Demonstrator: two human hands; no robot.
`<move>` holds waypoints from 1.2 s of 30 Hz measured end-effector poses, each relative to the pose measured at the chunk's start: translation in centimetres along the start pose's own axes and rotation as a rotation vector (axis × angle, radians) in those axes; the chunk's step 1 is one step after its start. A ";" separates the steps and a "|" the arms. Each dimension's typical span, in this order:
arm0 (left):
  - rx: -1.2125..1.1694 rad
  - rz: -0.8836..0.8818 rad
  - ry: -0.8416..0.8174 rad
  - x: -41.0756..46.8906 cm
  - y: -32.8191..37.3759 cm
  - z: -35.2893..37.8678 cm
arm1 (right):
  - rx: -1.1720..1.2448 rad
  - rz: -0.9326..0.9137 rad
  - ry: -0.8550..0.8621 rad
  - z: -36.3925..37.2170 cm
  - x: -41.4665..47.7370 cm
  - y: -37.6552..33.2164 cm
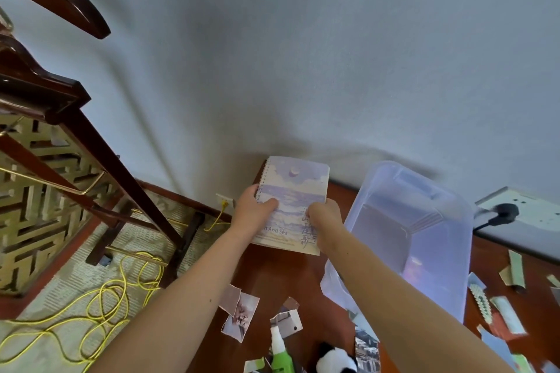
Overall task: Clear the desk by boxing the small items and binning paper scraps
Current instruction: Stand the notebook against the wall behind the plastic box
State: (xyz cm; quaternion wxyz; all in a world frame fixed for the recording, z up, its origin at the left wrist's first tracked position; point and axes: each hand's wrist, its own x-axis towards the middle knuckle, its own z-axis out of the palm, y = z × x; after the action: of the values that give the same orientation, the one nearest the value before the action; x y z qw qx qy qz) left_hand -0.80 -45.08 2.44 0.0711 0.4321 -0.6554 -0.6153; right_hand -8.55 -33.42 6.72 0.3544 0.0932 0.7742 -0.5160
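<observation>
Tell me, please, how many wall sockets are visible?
2. One socket low, left of the spiral notebook, takes a yellow cable; another, right of the plastic box, holds a black plug. Others may be hidden.

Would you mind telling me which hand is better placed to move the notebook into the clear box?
Probably the right hand: it holds the notebook on the edge nearest the clear box; the left hand grips the spiral side, farther away.

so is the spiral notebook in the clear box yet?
No: left hand and right hand grip the spiral notebook outside the clear plastic box, to its left.
</observation>
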 end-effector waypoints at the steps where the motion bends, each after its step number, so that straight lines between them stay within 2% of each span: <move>1: 0.002 -0.005 -0.004 0.2 -0.1 0.1 | -0.011 -0.002 0.005 0.0 0.2 0.0; 8: 0.039 -0.094 0.043 3.0 -1.3 0.4 | 0.025 0.072 0.054 1.7 2.6 -0.6; 20: 0.164 -0.103 0.107 8.2 -2.8 1.9 | 0.088 0.217 0.105 3.6 9.3 -0.4; 28: 0.465 -0.111 0.185 9.0 -3.4 1.9 | 0.148 0.305 0.091 4.1 11.1 1.4; 31: 0.544 -0.143 0.162 8.8 -3.3 1.5 | 0.226 0.292 0.108 3.8 9.9 0.5; 36: 0.495 -0.133 0.070 8.3 -2.9 0.9 | 0.226 0.209 0.065 3.4 8.1 -1.2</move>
State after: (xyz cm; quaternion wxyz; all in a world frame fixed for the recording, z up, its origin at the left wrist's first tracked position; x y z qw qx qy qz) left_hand -5.09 -49.40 -3.95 -0.0546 0.4995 -0.7534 -0.4242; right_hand -13.52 -38.72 1.63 0.3682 0.2291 0.7085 -0.5567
